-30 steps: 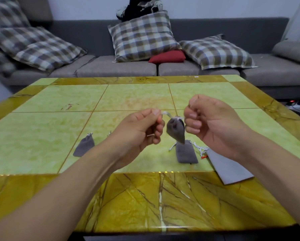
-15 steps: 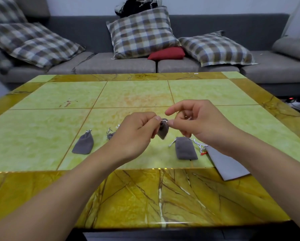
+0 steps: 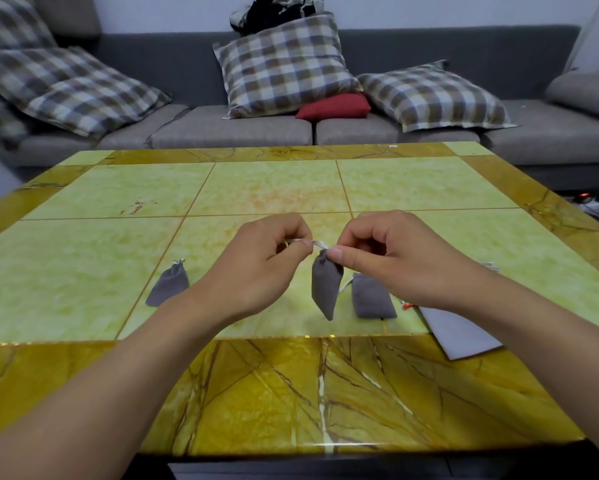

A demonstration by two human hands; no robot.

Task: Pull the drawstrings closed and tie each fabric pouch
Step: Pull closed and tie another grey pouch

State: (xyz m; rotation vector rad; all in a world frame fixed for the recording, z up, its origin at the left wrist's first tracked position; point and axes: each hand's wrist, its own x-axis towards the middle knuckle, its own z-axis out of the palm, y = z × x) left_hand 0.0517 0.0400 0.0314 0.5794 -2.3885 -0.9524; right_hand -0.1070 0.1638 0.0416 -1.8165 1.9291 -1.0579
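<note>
A small grey fabric pouch (image 3: 326,287) hangs in the air between my hands, above the green tiled table (image 3: 83,271). My right hand (image 3: 391,258) pinches the pouch's gathered neck between thumb and finger. My left hand (image 3: 256,268) pinches the white drawstring (image 3: 317,243) that runs from the neck toward it. A second grey pouch (image 3: 372,296) lies flat on the table just right of the hanging one. A third grey pouch (image 3: 169,286) lies to the left with its neck gathered.
A flat grey sheet (image 3: 454,332) lies at the table's front right, with a small red bit beside it. More white string shows behind my right wrist (image 3: 488,265). A grey sofa (image 3: 242,133) with checked cushions stands beyond the far edge.
My hands have drawn slightly apart, so the white drawstring now shows between them. The pouch hangs lower and in fuller view than half a second ago.
</note>
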